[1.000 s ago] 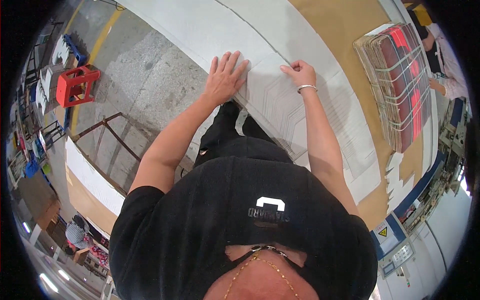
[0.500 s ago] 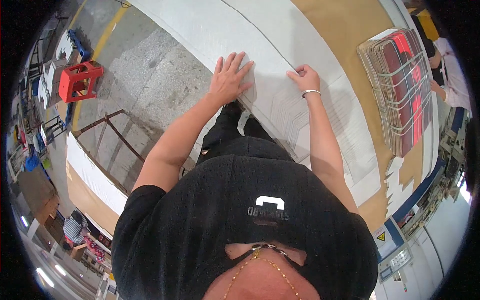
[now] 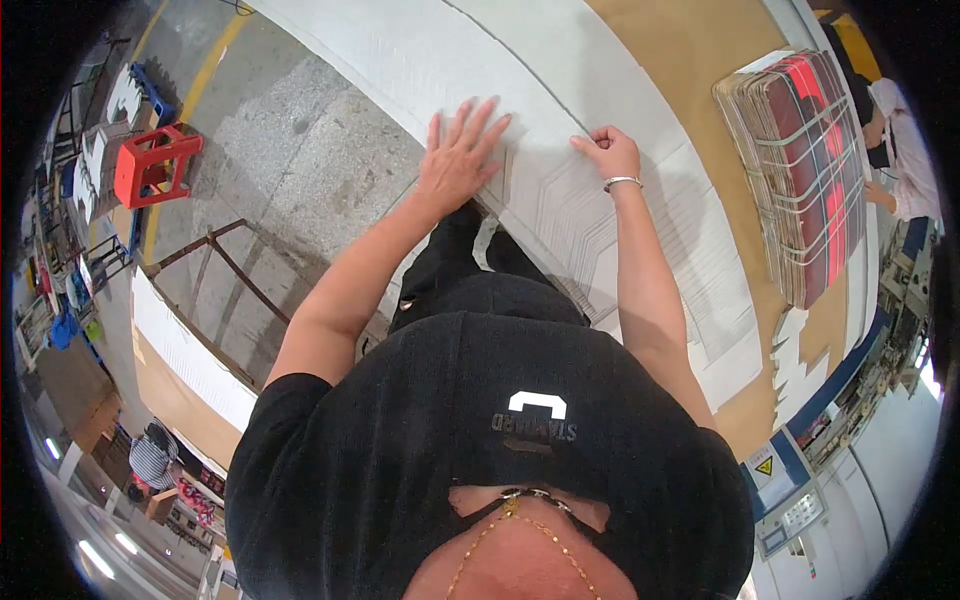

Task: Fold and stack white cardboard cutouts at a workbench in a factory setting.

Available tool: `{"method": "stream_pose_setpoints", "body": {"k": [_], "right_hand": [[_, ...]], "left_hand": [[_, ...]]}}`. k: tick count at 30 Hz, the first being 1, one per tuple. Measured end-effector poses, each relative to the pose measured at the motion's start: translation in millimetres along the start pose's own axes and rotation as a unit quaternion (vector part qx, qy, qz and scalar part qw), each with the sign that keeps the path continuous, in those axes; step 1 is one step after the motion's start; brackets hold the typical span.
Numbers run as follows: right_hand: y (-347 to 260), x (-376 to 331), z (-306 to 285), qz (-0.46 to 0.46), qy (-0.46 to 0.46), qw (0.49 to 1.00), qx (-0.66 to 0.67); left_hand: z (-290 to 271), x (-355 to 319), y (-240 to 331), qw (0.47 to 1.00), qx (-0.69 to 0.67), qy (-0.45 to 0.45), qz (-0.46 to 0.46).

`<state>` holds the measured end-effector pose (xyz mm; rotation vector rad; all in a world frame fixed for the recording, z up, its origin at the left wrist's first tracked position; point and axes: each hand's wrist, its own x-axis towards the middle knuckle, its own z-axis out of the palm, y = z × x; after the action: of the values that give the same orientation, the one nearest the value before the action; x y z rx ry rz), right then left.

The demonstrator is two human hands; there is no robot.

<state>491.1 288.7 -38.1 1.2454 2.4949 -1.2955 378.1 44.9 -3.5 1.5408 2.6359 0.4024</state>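
Note:
A white die-cut cardboard sheet (image 3: 570,215) with scored fold lines lies on the work table in front of me. My left hand (image 3: 462,150) rests flat on it, fingers spread, near the sheet's left edge. My right hand (image 3: 610,152) sits on the same sheet a little to the right, its fingers curled and pinching the sheet's surface; a thin bracelet is on that wrist. More white sheets (image 3: 420,50) stretch away beyond my hands.
A strapped bundle of red-and-white flat cartons (image 3: 805,170) lies on brown board (image 3: 700,60) at the right. A second person (image 3: 895,140) stands at the far right. A red stool (image 3: 150,165) and a metal frame (image 3: 230,280) stand on the concrete floor to the left.
Both hands have slid slightly farther up the white sheet; the left hand's fingers stay spread and the right hand stays curled.

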Motion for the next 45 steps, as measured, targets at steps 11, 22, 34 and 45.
{"method": "stream_pose_setpoints", "body": {"k": [11, 22, 34, 45], "right_hand": [[17, -20, -14, -0.039, -0.006, 0.998, -0.051], [11, -14, 0, 0.022, 0.052, 0.997, -0.060], [6, -22, -19, -0.008, -0.015, 0.998, -0.056], [16, -22, -11, -0.072, 0.010, 0.997, -0.030]], "left_hand": [[14, -5, 6, 0.999, -0.023, -0.035, 0.023], [17, -3, 7, 0.999, -0.013, -0.036, 0.022], [14, -2, 25, 1.000, 0.000, -0.013, 0.018], [19, 0, 32, 0.999, -0.032, -0.005, -0.022]]}}
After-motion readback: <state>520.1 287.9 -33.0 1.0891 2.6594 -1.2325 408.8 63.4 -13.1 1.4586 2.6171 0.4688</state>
